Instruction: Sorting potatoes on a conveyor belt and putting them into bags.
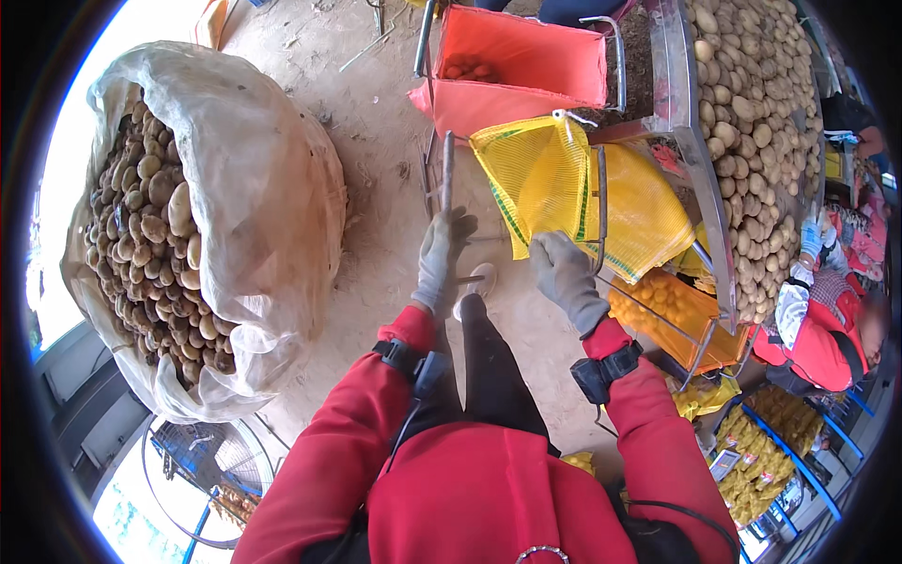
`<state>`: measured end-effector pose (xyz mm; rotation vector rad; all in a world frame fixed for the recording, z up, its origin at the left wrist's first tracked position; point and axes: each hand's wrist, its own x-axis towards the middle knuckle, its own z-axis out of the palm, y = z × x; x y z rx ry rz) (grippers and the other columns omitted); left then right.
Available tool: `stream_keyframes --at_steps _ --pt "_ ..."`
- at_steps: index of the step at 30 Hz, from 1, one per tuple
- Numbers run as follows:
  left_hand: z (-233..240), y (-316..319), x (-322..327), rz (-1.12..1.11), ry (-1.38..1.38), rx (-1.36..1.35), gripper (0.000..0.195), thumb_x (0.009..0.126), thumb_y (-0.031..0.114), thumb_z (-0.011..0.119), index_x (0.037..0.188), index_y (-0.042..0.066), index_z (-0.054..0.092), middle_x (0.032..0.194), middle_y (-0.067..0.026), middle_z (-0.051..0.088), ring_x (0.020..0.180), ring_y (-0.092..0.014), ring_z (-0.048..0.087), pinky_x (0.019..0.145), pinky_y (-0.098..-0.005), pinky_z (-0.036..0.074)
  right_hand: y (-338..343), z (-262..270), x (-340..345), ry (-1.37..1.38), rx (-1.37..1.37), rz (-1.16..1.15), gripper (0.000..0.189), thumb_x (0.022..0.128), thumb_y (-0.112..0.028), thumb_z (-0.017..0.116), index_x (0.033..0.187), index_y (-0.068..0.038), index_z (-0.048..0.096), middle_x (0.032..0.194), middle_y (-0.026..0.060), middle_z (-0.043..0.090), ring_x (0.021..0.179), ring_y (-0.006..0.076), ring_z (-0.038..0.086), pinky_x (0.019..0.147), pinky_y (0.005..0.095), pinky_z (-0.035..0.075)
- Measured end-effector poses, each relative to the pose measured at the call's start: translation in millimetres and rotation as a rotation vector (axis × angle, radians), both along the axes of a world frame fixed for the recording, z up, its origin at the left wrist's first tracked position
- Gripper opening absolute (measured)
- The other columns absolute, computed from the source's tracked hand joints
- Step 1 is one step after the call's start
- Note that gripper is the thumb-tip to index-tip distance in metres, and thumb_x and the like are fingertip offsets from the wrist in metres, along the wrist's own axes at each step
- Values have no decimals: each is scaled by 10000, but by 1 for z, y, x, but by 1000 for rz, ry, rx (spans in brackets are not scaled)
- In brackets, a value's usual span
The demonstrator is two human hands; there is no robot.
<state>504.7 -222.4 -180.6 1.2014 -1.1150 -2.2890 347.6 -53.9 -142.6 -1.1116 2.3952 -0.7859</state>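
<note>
My left hand (pixel 442 254), in a grey-white work glove, is at a metal bar (pixel 448 169) of a stand; its fingers are partly hidden, so its grip is unclear. My gloved right hand (pixel 560 271) is closed on the lower edge of a yellow mesh bag (pixel 539 176). White drawstring ends stick out at that bag's top corner. Another fold of yellow mesh (pixel 638 204) lies to the right, behind an upright metal rod (pixel 601 204) of the stand.
A large white sack (pixel 268 190) of potatoes stands at left. Potatoes (pixel 754 134) cover a metal-edged sorting table (pixel 697 169) at right, where a co-worker (pixel 824 331) in red reaches in. A red bag (pixel 521 56) hangs open above; an orange bag (pixel 690 321) holds produce below.
</note>
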Motion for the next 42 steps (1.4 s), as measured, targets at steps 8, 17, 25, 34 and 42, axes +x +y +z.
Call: stream_keyframes --at_steps 8,17,25,34,42 --pt "11 31 -46 75 19 232 517 1114 469 477 1445 82 567 1409 -86 613 1339 -193 539 1113 -358 416 -33 24 44 -37 -151 -26 134 956 -85 617 1063 -8 641 998 211 657 901 425 668 789 479 556" --pt "2 40 -42 -20 6 -135 489 1122 454 461 1430 92 573 1360 -47 609 1312 -166 537 1040 -328 473 -25 -3 47 149 236 226 322 811 -79 710 1103 -30 586 1026 169 576 811 363 698 658 473 573" --pt "-2 4 -12 -204 -72 -422 479 1096 346 506 1485 67 525 1285 -67 632 1123 -150 589 956 -319 492 -14 -1 39 156 -9 101 424 885 -96 680 1295 -17 609 1257 202 641 1115 387 667 940 467 559" --pt "16 -22 -25 -109 -115 51 411 1094 239 529 1489 136 488 938 12 610 761 -100 576 690 -286 516 47 -60 -59 -264 65 -613 437 990 -349 616 1273 -16 615 1102 217 684 1034 394 658 900 440 530" --pt "23 -42 -18 -120 -178 -96 426 1075 111 478 1494 167 522 784 42 568 618 -84 523 556 -272 463 6 -100 -33 -487 -358 -727 224 1002 -277 612 1010 -54 636 760 152 595 699 279 605 656 394 500"
